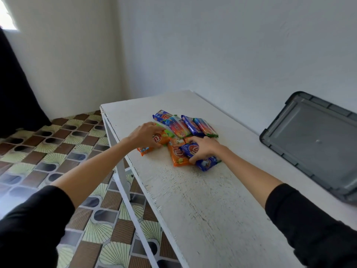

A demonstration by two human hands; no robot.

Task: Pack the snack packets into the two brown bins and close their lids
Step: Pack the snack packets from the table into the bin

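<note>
Several snack packets lie in a loose pile at the far end of the white table (202, 200). My left hand (145, 135) grips an orange packet (161, 140) at the pile's left side. My right hand (204, 148) grips a blue packet (207, 163) at the pile's near right. Between the two hands lies another orange packet (176, 153). Behind them several blue packets (190, 125) lie side by side. No brown bin is in view.
A grey lid (316, 140) leans against the wall at the right of the table. The table's left edge drops to a patterned tile floor (58, 151). A dark curtain (13, 89) hangs at the far left.
</note>
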